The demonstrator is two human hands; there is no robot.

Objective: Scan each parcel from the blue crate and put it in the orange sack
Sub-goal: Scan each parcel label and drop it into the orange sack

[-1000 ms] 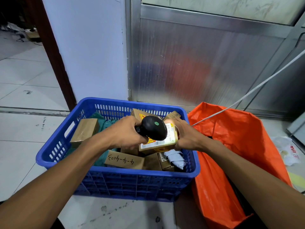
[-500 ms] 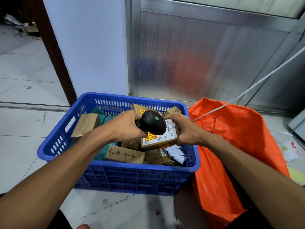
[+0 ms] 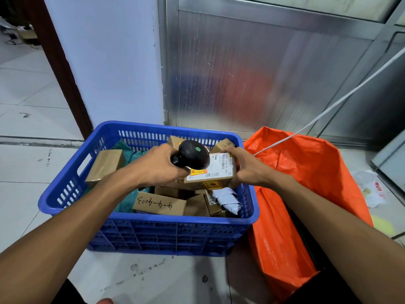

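Note:
My left hand (image 3: 158, 166) grips a black handheld scanner (image 3: 191, 154), whose head hangs right over a small cardboard parcel (image 3: 215, 172) with a white barcode label. My right hand (image 3: 244, 168) holds that parcel by its right end above the blue crate (image 3: 153, 229). Several more cardboard boxes, a green bag and a grey mailer lie inside the crate. The orange sack (image 3: 306, 172) stands open just right of the crate.
A white cable (image 3: 341, 99) runs from the upper right down to the sack's mouth. Crumpled white plastic (image 3: 370, 187) lies on the floor at the far right. A metal door panel and a white wall stand behind the crate.
The parcel has tilted so its label faces up more towards the scanner. Both hands stay over the crate; the view has shifted slightly.

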